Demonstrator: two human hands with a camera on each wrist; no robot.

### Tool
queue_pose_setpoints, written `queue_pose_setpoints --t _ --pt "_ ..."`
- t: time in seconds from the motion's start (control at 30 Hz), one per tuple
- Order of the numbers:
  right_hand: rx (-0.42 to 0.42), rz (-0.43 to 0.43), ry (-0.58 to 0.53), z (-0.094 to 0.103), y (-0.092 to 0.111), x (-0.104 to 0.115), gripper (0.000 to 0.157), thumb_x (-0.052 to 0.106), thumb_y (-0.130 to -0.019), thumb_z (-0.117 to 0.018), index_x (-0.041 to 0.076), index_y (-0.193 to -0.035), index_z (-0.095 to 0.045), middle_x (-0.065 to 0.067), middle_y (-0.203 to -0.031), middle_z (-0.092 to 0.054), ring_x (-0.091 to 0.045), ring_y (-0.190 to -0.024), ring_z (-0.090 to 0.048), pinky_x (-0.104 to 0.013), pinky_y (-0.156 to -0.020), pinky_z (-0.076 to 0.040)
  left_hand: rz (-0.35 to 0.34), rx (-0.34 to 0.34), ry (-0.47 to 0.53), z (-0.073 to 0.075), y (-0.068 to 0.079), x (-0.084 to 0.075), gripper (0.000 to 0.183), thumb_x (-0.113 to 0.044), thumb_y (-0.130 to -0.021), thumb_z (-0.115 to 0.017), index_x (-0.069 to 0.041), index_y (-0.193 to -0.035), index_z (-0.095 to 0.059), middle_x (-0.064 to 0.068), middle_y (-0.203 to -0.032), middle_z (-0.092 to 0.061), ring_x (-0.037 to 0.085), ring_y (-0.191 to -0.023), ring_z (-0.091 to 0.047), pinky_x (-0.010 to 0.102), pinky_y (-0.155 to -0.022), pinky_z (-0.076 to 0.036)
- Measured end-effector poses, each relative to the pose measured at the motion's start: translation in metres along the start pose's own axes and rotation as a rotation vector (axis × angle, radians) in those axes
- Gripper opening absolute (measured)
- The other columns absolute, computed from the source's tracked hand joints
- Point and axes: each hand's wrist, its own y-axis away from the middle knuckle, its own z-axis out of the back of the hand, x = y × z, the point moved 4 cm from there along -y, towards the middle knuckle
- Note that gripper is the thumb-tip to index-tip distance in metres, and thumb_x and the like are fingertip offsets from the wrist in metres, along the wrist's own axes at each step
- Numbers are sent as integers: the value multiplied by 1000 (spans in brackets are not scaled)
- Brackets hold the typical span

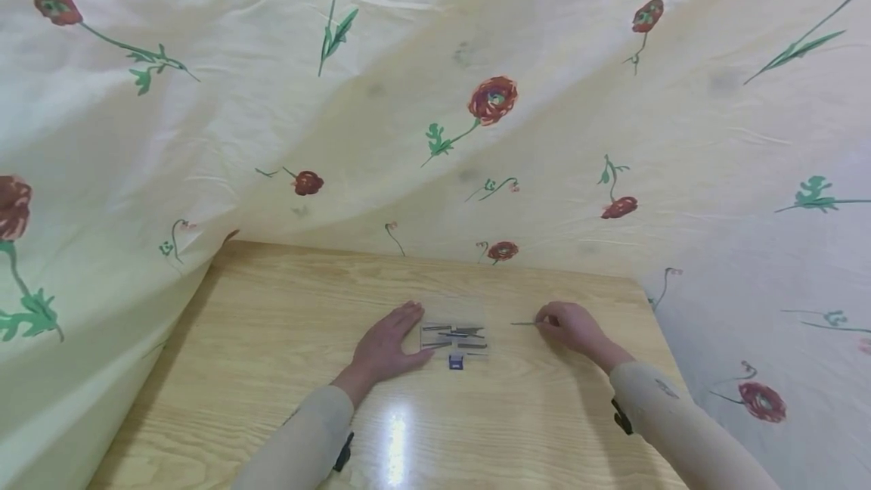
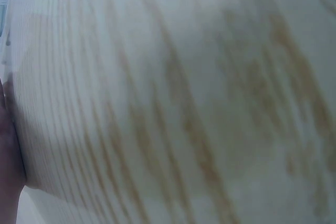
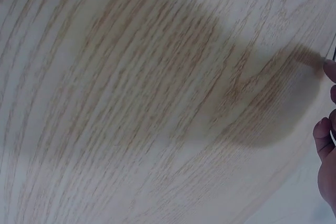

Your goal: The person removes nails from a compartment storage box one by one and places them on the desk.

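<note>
On the wooden table lies a set of small metal tools [image 1: 469, 335] in rows, apparently on a clear holder whose edges are hard to make out. Just below them sits a small dark blue piece [image 1: 456, 361]. My left hand [image 1: 386, 346] rests at the left side of the set, fingers stretched and thumb spread toward the blue piece. To the right of the set, my right hand [image 1: 570, 325] pinches a thin rod-like tool [image 1: 522, 323] that points left; its exact kind is too small to tell. In the right wrist view only curled fingers [image 3: 325, 140] show at the edge.
The light wooden table [image 1: 272, 308] reaches back to a cream cloth [image 1: 381, 127] with red flowers, which hangs behind and at both sides. A bright light reflection [image 1: 396, 445] lies on the tabletop near the front.
</note>
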Motion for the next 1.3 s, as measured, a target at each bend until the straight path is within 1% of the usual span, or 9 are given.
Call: queue_pose_setpoints --t 0.17,0.33,0.5,0.73,0.93,1.0,1.17,1.3 --pt "9 -7 12 -4 -3 -5 6 6 -95 -77 8 -100 -80 9 -75 -59 -8 -67 -46 -28 -60 -42 -13 -11 3 1 -1 0 84 -61 -95 -68 -15 -163 -47 3 -170 -41 25 -157 -38 48 -125 -40" --pt "-2 -35 13 -5 -5 -11 7 6 -94 -78 9 -100 -81 8 -77 -62 -8 -68 -49 -28 -61 -45 -20 -18 -7 -1 -1 1 84 -60 -95 -69 -15 -162 -47 3 -170 -42 24 -157 -38 47 -126 -40" --pt "-11 -59 10 -3 -8 -13 7 4 -94 -77 7 -100 -81 7 -76 -61 -10 -67 -49 -28 -60 -43 -12 -17 -7 -3 -2 2 84 -61 -96 -69 -16 -163 -46 2 -171 -40 23 -158 -37 47 -126 -39" --pt "-8 -35 12 2 -11 -10 7 4 -94 -77 6 -100 -81 7 -75 -59 -10 -66 -46 -28 -59 -40 -2 -16 -10 -2 -3 2 84 -61 -96 -69 -16 -163 -46 2 -171 -40 23 -158 -37 46 -127 -38" --pt "-28 -10 10 1 -11 -9 7 2 -93 -77 5 -99 -81 5 -74 -59 -11 -66 -46 -29 -59 -40 -7 -21 -7 0 -3 2 84 -60 -95 -70 -15 -163 -47 3 -170 -41 23 -158 -37 47 -126 -39" --pt "-30 -10 18 1 -11 -10 7 3 -93 -77 4 -99 -81 6 -74 -59 -11 -66 -46 -29 -59 -40 -8 -14 -14 -1 -4 3 85 -61 -96 -69 -15 -163 -46 2 -171 -40 22 -158 -36 46 -127 -38" --pt "-9 -42 25 1 -13 -9 8 4 -95 -77 4 -102 -81 6 -75 -58 -11 -67 -46 -29 -59 -39 -10 -5 -25 0 -6 5 85 -63 -96 -67 -16 -163 -45 2 -171 -40 22 -158 -36 46 -127 -38" --pt "-20 -28 24 4 -20 0 10 5 -96 -77 4 -105 -81 6 -74 -57 -11 -67 -44 -29 -60 -38 -15 -7 -21 2 -7 6 85 -62 -95 -68 -16 -163 -45 3 -171 -40 25 -157 -37 47 -126 -39"
